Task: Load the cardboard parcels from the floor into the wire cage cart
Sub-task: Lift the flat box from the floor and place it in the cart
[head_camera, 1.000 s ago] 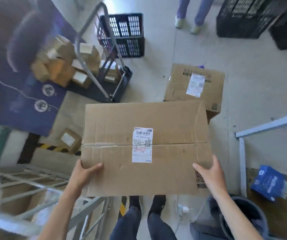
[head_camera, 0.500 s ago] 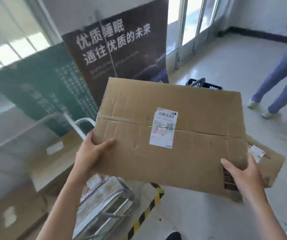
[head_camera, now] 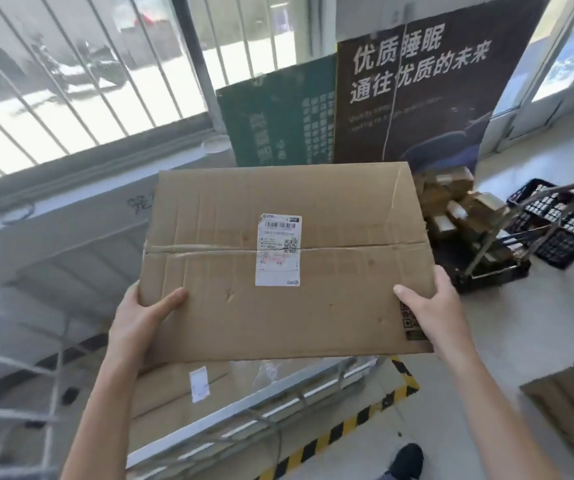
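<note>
I have the cardboard parcel (head_camera: 285,261) up in the air, held flat with its broad face towards me. A white shipping label (head_camera: 278,249) sits across the taped seam in the middle. My left hand (head_camera: 136,320) grips the near left corner, thumb lying on top and fingers tucked out of sight underneath. My right hand (head_camera: 431,310) grips the near right edge the same way, thumb on top beside a printed code.

The parcel hangs above the wire cage cart (head_camera: 278,407), whose grey top rail runs across below its near edge. Inside the cart, under the held one, lies a second parcel (head_camera: 174,389) with a small white label. I cannot tell whether the two touch.

On the floor (head_camera: 521,323) along the cart's near side runs a yellow and black hazard stripe (head_camera: 348,424), and my shoe (head_camera: 407,459) shows just beside it. Far right stands a platform trolley (head_camera: 486,268) piled with small parcels (head_camera: 452,202), and a black crate (head_camera: 562,230) sits just to its right. Behind the parcel a dark poster (head_camera: 417,98) and a green board (head_camera: 278,112) lean side by side. A barred window (head_camera: 71,64) fills the far left.
</note>
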The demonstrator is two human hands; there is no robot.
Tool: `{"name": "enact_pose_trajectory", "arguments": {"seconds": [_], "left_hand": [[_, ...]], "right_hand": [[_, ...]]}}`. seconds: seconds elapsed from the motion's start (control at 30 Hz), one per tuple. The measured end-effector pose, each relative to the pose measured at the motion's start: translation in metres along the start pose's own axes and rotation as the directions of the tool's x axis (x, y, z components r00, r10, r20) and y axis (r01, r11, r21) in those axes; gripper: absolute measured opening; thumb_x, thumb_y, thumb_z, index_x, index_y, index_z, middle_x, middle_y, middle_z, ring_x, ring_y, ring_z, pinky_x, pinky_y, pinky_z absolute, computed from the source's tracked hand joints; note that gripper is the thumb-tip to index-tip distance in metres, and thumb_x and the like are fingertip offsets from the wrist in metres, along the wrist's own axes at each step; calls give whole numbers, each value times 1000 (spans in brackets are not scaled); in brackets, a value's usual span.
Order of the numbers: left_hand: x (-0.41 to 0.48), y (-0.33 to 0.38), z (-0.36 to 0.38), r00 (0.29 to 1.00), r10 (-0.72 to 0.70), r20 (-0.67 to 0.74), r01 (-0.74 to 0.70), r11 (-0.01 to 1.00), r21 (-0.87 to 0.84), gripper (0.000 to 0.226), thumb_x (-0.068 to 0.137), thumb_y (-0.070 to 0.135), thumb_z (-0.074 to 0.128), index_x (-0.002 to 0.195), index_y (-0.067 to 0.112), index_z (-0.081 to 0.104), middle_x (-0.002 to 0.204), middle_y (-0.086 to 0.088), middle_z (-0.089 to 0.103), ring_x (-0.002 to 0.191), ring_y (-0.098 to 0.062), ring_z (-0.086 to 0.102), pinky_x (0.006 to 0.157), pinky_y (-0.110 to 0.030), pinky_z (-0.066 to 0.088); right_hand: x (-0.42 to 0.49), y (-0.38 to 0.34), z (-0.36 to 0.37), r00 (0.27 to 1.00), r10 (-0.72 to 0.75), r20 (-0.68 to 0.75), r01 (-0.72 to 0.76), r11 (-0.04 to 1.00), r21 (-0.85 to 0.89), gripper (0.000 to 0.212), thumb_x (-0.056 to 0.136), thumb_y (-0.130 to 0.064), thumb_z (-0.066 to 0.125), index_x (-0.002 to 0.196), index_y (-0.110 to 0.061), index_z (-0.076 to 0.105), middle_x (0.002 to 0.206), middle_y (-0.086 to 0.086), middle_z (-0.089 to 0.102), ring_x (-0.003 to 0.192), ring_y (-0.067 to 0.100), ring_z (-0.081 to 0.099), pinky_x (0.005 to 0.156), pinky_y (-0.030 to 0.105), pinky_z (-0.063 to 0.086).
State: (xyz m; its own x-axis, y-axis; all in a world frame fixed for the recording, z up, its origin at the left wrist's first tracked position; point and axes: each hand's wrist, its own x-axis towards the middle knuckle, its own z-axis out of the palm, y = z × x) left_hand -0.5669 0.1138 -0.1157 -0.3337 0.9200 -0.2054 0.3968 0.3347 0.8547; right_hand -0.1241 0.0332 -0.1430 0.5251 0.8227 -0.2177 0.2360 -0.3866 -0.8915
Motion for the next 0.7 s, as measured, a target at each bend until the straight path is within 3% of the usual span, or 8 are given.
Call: {"name": "enact_pose_trajectory", "arguments": {"seconds": [0.17,0.33,0.43,0.5,0.7], "left_hand": [[14,-72,-57,992,-112,-55,109,993,-44,85,44,73,85,117,36,60,107,9,72,98,-18,69,93,-50,54],[30,-118,-59,976,-208,-67,203,976,-76,79,53,63,85,120,34,56,111,4,69,103,-23,65,98,-50,50],[36,-132,-41,963,-257,-77,246,960,-130,63,68,42,88,120,28,54,102,9,67,94,-13,65,76,-31,53],[44,-136,-31,955,-283,-92,270,954,-131,57,72,32,86,119,23,55,98,10,65,86,-5,62,64,-22,47],[73,-159,-21,895,-436,-96,433,900,-48,69,65,49,87,121,28,53,108,4,66,96,-20,65,81,-44,56]], "right_hand": [[-11,-11,73,994,2,111,8,996,-85,49,81,-40,75,124,-33,53,117,-1,64,107,22,61,92,53,53],[5,-9,121,984,43,175,-14,987,-162,50,79,-39,76,124,-37,52,117,-4,65,108,20,62,93,53,53],[30,-4,140,972,93,214,-46,976,-213,48,80,-40,75,121,-39,51,116,-8,66,109,21,62,93,55,52],[49,2,153,962,121,243,-66,973,-223,47,81,-36,76,121,-38,51,116,-8,67,110,21,63,94,55,51],[99,23,209,924,185,336,-74,945,-318,69,83,-33,77,143,-25,43,134,4,60,120,27,57,99,50,48]]}}
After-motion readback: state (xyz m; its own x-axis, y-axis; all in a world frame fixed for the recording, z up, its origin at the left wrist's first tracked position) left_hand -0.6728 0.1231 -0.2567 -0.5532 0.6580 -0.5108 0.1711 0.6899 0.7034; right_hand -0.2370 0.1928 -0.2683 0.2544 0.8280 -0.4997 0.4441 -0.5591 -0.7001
